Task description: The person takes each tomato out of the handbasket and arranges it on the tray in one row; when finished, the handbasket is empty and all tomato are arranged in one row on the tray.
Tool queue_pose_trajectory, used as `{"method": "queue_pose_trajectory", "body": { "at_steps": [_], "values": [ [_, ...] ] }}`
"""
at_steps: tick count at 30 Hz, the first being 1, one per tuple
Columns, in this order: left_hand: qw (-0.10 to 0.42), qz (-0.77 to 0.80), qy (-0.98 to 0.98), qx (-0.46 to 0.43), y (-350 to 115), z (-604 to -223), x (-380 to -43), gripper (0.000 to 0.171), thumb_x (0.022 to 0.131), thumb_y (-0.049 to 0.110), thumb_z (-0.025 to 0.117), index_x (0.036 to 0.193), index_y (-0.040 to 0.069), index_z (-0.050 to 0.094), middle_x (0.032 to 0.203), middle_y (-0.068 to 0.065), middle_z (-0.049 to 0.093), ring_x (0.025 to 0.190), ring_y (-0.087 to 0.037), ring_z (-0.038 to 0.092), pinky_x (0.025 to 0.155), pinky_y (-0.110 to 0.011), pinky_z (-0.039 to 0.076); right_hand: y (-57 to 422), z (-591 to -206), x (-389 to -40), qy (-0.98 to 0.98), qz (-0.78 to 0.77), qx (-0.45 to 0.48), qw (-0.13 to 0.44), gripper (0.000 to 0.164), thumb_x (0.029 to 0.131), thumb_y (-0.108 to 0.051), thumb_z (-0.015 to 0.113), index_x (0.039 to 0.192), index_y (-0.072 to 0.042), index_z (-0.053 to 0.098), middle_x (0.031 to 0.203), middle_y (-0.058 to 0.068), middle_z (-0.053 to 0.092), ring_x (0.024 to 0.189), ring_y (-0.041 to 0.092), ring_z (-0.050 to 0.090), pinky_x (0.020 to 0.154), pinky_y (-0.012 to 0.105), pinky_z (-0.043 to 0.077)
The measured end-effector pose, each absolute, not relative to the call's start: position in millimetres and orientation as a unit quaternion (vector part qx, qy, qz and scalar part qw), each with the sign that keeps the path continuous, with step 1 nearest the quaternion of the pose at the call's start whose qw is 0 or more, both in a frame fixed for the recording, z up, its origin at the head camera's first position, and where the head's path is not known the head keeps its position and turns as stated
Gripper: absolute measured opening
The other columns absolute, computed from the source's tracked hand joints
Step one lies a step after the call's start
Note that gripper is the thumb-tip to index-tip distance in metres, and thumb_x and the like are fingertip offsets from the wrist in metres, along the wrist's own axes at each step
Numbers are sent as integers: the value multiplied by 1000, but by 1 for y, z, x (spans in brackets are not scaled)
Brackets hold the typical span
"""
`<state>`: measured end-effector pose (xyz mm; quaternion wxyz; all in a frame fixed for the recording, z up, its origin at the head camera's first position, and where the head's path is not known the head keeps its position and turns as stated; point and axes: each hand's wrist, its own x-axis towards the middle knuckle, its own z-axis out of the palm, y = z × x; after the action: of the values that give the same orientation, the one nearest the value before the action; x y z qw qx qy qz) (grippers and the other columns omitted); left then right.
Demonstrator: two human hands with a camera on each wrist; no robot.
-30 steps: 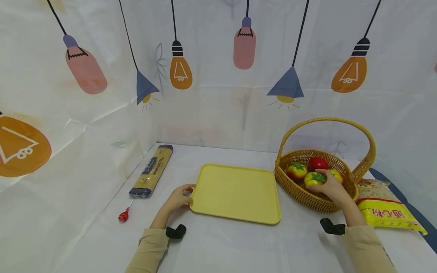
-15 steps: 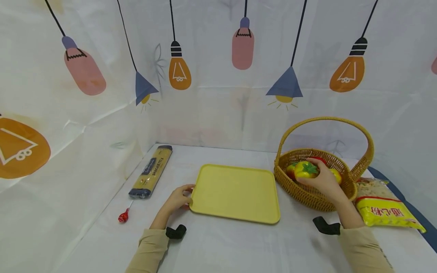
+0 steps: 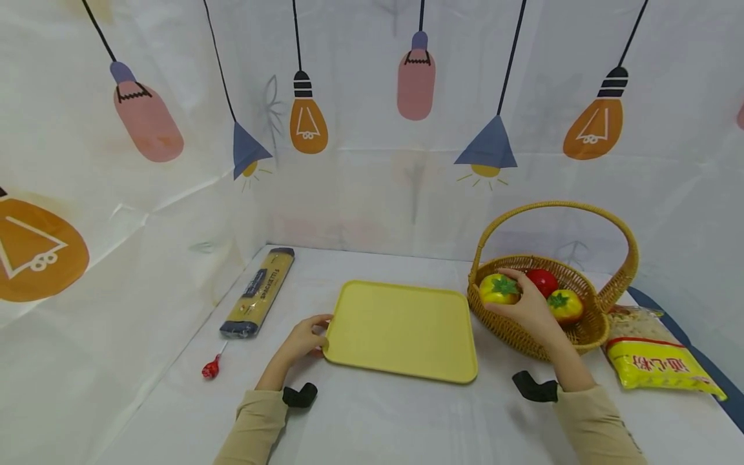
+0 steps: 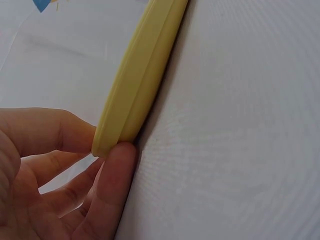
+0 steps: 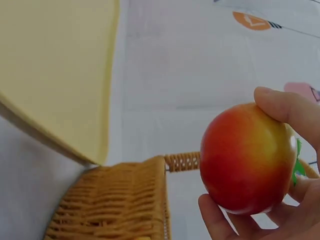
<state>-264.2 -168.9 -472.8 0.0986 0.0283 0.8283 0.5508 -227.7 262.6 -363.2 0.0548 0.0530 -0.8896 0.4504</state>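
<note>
My left hand (image 3: 303,338) pinches the left edge of a yellow rectangular tray (image 3: 401,330). In the left wrist view, thumb and finger meet across the tray rim (image 4: 132,90), which lies on the white surface. My right hand (image 3: 530,307) grips a round red-and-yellow fruit with a green leafy cap (image 3: 498,290), over the left side of a wicker basket (image 3: 511,336). The right wrist view shows the fruit's smooth red-orange side (image 5: 245,160) between thumb and fingers. A red fruit (image 3: 543,281) and another yellow-red fruit with a green cap (image 3: 565,307) sit in the basket.
The basket's tall arched handle (image 3: 558,205) rises above its bowl. A yellow pasta bag (image 3: 657,361) lies right of the basket. At the left lie a spaghetti pack (image 3: 259,294) and a red-wrapped lollipop (image 3: 211,369). A printed sheet (image 3: 360,194) hangs behind.
My right hand has lifted the yellow-red fruit from among the others and carried it left toward the basket's left rim. The left hand and the tray have stayed put.
</note>
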Motion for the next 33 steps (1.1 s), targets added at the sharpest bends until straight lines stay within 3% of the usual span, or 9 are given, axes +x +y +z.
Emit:
{"method": "queue_pose_trajectory", "body": {
  "at_steps": [17,33],
  "values": [
    [102,545,831,30,-169,-474,-266,64,65,-7,59,128,3,53,117,-16,53,72,-19,56,55,-32,55,220,-377,-242,-858,503,92,51,79,77,-22,74,141,-6,31,137,22,33,115,35,40,94,47,38],
    [100,548,830,42,-169,-468,-261,65,65,-8,58,129,0,51,119,-19,52,71,-19,55,55,-33,55,175,-393,-259,-823,559,98,0,76,76,-11,73,140,-7,34,134,21,37,110,36,47,86,38,48]
  ]
}}
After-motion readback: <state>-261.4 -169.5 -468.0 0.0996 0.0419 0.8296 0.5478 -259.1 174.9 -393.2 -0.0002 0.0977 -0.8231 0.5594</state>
